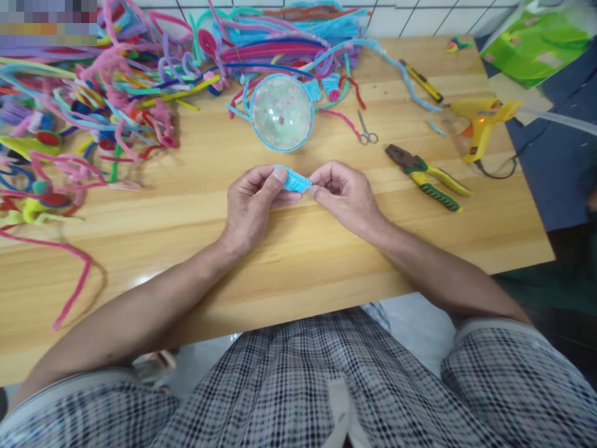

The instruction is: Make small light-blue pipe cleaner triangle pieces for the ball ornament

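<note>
A small blue piece of coiled pipe cleaner point(295, 181) is held over the table in front of me. My left hand point(255, 202) grips its left end, thumb on top and fingers beneath. At its right tip, my right hand point(344, 198) pinches the end between thumb and forefinger. Just beyond my hands stands a clear round bowl point(282, 115) with a blue rim. Beside the bowl lie two blue coiled pieces point(331, 85), one with a pink end.
Piled pipe cleaners point(116, 93) in many colours cover the left and back. On the right lie pliers point(426, 177), small scissors point(367, 132), a yellow cutter point(422, 81) and a yellow glue gun point(480, 121) with its cord. A green bag point(536, 46) stands at the back right corner.
</note>
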Demonstrator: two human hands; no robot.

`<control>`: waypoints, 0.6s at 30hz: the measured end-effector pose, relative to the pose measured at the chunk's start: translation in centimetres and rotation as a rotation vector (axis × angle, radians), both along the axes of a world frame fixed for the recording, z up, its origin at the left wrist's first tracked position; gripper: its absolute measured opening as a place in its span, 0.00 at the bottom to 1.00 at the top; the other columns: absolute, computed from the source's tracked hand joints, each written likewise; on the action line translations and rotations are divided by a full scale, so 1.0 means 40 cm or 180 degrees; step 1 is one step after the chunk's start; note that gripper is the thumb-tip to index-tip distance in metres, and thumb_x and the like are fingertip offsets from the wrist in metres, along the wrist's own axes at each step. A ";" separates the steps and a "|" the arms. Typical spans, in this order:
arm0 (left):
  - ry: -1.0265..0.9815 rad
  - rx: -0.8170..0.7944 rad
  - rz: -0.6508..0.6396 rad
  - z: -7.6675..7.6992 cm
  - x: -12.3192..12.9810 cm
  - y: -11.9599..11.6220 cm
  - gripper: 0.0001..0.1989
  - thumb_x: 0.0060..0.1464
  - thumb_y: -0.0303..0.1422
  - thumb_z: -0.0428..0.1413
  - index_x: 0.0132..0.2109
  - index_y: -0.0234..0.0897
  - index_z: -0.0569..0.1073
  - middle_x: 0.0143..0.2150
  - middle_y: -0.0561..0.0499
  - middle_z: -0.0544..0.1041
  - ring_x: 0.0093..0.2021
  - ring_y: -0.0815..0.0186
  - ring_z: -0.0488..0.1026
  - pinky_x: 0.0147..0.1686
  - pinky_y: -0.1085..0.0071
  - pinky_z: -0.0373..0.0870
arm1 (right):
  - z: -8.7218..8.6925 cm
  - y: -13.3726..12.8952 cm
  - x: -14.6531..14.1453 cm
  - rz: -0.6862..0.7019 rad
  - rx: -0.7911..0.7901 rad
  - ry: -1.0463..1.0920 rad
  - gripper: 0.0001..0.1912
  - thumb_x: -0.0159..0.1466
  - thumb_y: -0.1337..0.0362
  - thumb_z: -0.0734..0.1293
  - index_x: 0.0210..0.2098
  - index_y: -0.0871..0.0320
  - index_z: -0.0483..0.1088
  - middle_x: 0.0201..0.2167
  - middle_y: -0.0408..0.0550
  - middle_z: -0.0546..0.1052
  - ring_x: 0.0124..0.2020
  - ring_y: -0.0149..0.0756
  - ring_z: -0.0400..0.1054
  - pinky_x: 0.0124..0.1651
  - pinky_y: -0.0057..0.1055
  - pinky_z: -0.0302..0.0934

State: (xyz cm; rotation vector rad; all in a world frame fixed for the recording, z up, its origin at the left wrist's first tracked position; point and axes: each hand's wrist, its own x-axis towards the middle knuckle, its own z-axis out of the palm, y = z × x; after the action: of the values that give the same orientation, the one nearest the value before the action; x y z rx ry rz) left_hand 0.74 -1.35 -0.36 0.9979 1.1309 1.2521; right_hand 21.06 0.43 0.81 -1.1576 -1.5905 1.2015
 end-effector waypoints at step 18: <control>-0.0143 -0.0061 0.0112 0.008 0.013 -0.004 0.20 0.61 0.55 0.74 0.40 0.44 0.84 0.37 0.52 0.89 0.41 0.58 0.90 0.39 0.65 0.90 | -0.005 0.005 -0.002 -0.0120 0.0049 -0.0045 0.18 0.65 0.48 0.82 0.33 0.53 0.77 0.30 0.41 0.79 0.31 0.33 0.67 0.35 0.32 0.63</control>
State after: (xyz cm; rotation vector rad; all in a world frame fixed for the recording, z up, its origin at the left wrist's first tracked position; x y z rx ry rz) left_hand 1.27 -1.50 -0.03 0.9346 1.1278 1.2833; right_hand 20.98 0.65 0.60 -1.1836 -1.5790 1.1569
